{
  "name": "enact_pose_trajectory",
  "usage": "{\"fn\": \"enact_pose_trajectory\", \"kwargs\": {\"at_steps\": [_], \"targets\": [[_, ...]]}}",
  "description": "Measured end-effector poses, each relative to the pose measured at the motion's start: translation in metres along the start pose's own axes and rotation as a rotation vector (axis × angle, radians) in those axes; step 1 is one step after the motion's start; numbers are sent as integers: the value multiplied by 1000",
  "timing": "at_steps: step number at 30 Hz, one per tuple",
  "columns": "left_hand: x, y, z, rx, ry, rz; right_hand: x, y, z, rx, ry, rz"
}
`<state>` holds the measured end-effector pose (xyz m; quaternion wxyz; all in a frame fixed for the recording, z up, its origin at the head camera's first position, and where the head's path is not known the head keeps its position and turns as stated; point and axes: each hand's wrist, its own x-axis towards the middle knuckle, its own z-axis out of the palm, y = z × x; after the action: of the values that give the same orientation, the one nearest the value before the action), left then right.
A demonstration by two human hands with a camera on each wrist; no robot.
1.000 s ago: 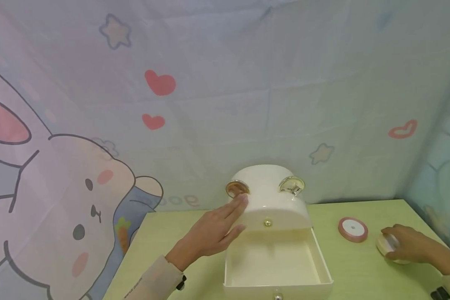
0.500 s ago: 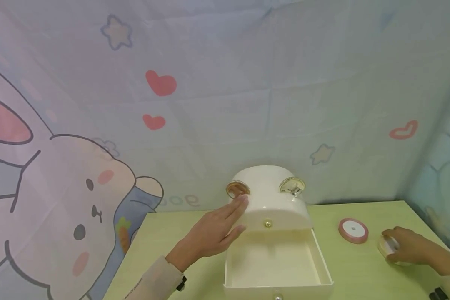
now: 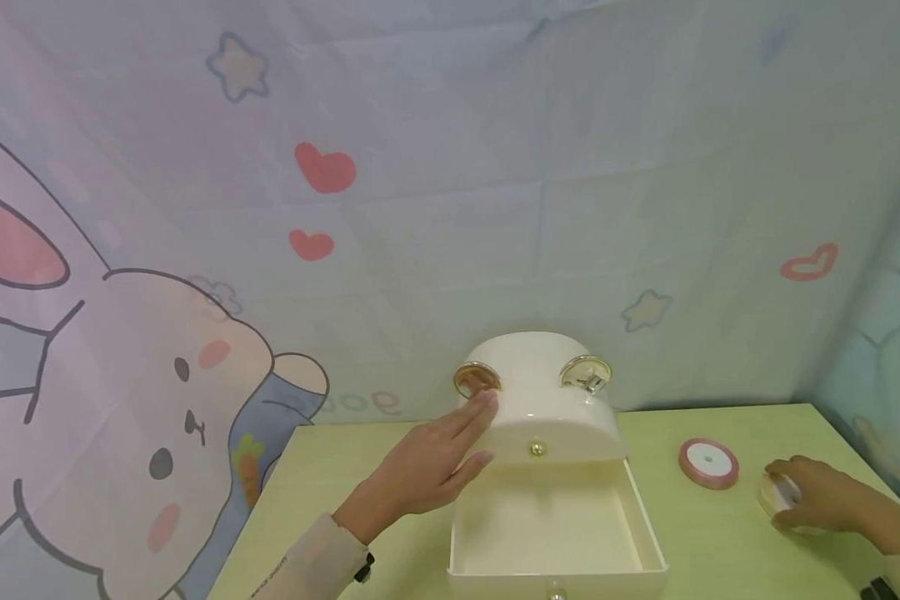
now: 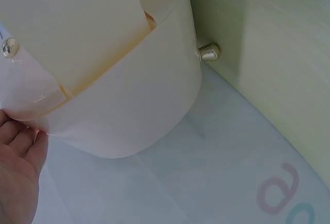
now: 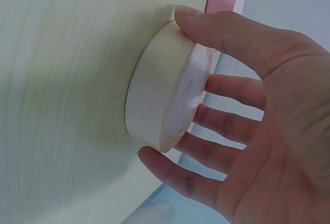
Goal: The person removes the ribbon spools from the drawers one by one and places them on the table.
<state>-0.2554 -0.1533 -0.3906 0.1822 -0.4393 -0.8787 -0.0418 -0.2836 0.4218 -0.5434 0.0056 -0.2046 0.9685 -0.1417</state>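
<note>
In the head view my left hand rests with straight fingers on the left side of a glossy white box with a rounded top and two gold-rimmed round ears. Its fingertips touch the box's edge in the left wrist view. A cream drawer stands pulled out from the box, its inside bare. At the right, my right hand holds a cream ribbon roll with white faces, thumb on one side of the rim and fingers on the other. The roll is at the tabletop; whether it touches is unclear.
A pink ribbon roll with a white centre lies flat on the light green table, left of the right hand. A printed cloth with a rabbit and hearts hangs behind the table, and another cloth borders the right side.
The head view has shifted very slightly. Both hands keep nearly the same places, the left on the box and the right around the cream ribbon roll.
</note>
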Motion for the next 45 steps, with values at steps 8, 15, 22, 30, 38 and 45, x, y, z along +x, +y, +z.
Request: {"fn": "enact_pose_trajectory", "kwargs": {"at_steps": [8,15,22,30,38,45], "targets": [[-1,2,1,-2,-6,-8,-1,-1,2,-20,11,5],[-2,3,2,0,-1,-5,-4,-10,-9,-46,23,22],[-1,2,1,-7,6,-5,-1,-26,-32,-54,36,45],[0,2,2,4,-4,-5,3,-55,-49,-91,97,-4],[0,2,1,4,-17,-12,5,-102,-67,-137,146,-52],[1,1,1,-3,-22,-20,0,-139,-79,-179,240,-124]]}}
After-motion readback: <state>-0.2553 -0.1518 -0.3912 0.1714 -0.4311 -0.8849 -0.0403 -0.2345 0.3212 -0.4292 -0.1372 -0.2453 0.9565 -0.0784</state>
